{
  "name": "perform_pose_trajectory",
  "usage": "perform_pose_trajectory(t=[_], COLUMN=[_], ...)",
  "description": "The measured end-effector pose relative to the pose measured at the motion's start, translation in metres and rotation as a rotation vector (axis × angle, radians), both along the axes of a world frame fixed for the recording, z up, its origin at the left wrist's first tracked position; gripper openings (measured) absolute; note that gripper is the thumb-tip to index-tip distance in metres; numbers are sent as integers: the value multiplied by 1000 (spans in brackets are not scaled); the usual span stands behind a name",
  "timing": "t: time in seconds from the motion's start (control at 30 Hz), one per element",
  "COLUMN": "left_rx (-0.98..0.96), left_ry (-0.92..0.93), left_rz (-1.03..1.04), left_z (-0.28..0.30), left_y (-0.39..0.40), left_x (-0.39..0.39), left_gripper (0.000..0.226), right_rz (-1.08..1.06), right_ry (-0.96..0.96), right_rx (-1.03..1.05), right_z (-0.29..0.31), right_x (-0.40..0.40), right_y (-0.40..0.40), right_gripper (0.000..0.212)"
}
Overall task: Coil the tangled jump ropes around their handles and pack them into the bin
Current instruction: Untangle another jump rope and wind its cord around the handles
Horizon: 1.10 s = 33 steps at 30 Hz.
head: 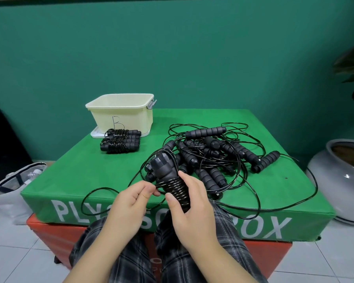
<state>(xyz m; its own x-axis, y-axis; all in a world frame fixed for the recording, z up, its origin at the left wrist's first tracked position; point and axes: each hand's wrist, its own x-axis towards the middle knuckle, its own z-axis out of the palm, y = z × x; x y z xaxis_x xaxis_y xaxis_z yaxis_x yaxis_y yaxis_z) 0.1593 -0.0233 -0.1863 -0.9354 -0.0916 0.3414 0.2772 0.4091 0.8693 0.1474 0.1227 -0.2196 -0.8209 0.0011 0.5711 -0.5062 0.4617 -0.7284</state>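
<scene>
My right hand [190, 209] grips a pair of black jump rope handles [164, 168], held upright over the near edge of the green box, with thin black cord [173, 185] coiled round them. My left hand [131, 203] pinches that cord just left of the coil. A tangled heap of black ropes and foam handles [213, 152] lies on the box to the right. Two coiled bundles [120, 140] lie in front of the cream bin [121, 113] marked B, which stands at the back left.
The green plyo box [80, 170] sits on a red one [49, 235]. Loose cord loops hang over its front edge. A grey ceramic pot [339, 176] stands on the floor at the right, bags [8, 180] at the left. My knees are below.
</scene>
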Motion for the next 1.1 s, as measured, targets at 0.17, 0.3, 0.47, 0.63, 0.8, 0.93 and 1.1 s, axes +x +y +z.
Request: perform_pose_trajectory(t=[0.17,0.3,0.47,0.63,0.8,0.93,1.1], left_rx=[167,235,206,90,8,14,-88], left_ry=[-71,-188,-150,-66,-34,14,116], left_rz=[35,-16,-57,62,83,88,98], left_z=[-2,-1,0,8,6,10,11], left_y=[9,14,5,6,3,6,5], left_x=[-9,-14,-9,-4,2,7,10], left_gripper=[34,54,90,44,39,13,9], right_rz=[108,178,261,109,33,-132,-161], right_ry=[-103,-119,-117,107,71,81,103], right_rx=[-171,-260,-251,-143,-30,197,206], right_z=[3,7,8,6,6,4,3], right_x=[3,4,4,0,-3,-5,-5], right_y=[1,5,5,0,0,-4,-3], right_gripper=[49,47,40,34,49,80,84])
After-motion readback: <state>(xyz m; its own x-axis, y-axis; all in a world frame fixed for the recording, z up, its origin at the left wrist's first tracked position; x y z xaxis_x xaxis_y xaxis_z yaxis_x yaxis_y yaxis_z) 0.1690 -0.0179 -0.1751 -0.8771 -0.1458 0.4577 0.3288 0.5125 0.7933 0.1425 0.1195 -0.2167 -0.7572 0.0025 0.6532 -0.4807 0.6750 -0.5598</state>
